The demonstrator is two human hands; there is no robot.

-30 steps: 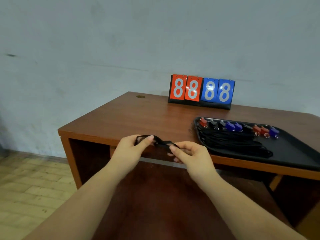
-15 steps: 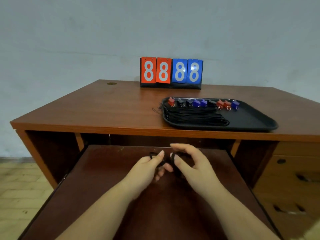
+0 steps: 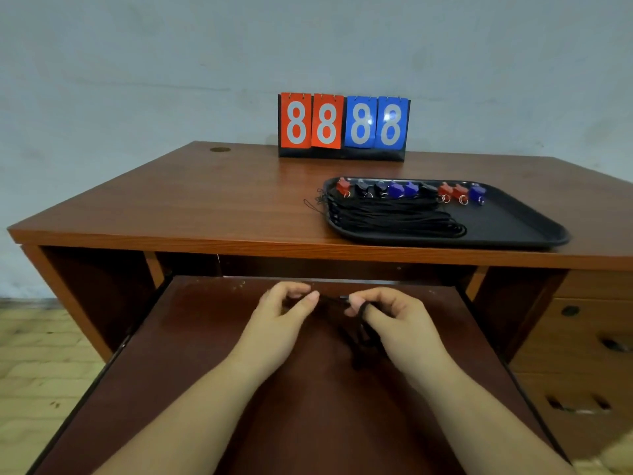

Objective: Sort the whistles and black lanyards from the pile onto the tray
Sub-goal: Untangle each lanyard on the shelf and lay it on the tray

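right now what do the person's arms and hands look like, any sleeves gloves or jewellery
Both forearms are bare from the bottom edge of the picture up to the wrists: no sleeves show. The left hand and right hand wear no gloves, and no rings, watch or bracelet can be seen. Fingernails look short and unpainted.

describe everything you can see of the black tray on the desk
The black tray is a shallow rounded rectangle with a raised rim, plastic by its look, lying flat on the desk top at its right. Red, black and blue whistles line its far edge; a bundle of black lanyards fills its left half, ends trailing over the rim.
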